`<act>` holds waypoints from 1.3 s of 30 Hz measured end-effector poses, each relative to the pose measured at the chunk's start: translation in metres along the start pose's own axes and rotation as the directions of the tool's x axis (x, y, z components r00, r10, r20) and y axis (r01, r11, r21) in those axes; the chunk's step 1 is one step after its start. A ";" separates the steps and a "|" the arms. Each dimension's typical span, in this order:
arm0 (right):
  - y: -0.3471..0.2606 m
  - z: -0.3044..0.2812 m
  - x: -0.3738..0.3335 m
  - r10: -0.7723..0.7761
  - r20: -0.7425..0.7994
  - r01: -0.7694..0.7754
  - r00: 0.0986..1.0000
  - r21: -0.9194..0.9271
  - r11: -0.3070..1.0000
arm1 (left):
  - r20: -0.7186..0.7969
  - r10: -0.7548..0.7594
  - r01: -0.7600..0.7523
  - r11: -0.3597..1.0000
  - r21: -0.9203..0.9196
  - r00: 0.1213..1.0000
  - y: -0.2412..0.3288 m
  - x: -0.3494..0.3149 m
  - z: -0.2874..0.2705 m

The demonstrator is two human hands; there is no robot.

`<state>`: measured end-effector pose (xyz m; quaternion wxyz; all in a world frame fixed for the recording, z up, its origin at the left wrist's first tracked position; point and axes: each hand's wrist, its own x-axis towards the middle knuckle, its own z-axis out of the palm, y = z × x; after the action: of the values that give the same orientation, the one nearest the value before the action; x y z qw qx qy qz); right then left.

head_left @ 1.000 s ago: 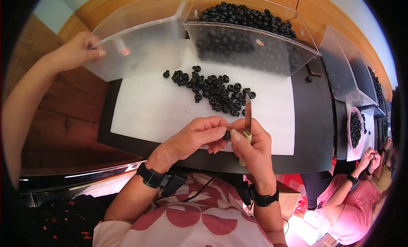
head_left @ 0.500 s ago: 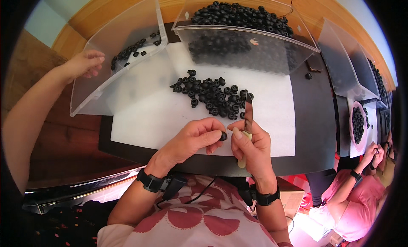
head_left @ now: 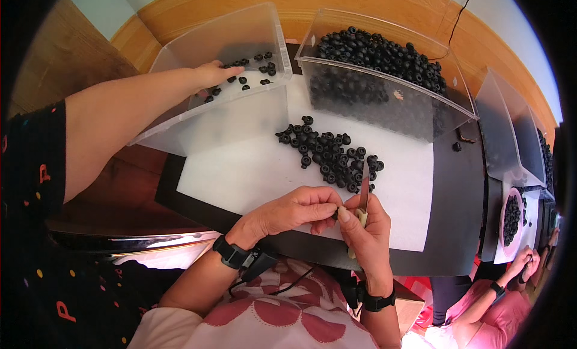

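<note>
My left hand [head_left: 294, 212] is closed with a small black round part [head_left: 336, 213] pinched at its fingertips, mostly hidden by the fingers. The fingertips of my right hand [head_left: 371, 232] meet it there. A knife [head_left: 365, 190] with a pale handle is gripped in my right hand, its blade pointing up and away from me. Just beyond both hands, a loose pile of black round parts [head_left: 327, 154], several with a hole in the end, lies on a white sheet [head_left: 252, 175] over the dark table [head_left: 454, 217].
A clear bin [head_left: 384, 78] heaped with black parts stands at the back. Another person's arm [head_left: 132, 103] reaches into a clear bin [head_left: 240, 121] at left, which holds a few parts. At right are more bins [head_left: 502, 133], a pink bowl [head_left: 511, 229] and a co-worker's hands [head_left: 524, 262].
My two hands have come together at the small black part. The other person's hand has moved from the left bin's near side into it. The whole view has shifted.
</note>
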<state>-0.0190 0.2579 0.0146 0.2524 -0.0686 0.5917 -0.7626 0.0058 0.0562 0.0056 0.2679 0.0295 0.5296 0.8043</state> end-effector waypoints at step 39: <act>0.005 -0.013 0.001 -0.006 -0.011 0.006 1.000 -0.058 0.998 | 0.074 -0.100 0.114 0.970 -0.217 0.992 -0.004 0.009 -0.014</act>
<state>-0.0233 0.2673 0.0056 0.2447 -0.0733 0.6147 -0.7462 -0.0044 0.0497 -0.0062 0.3290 -0.0040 0.4292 0.8411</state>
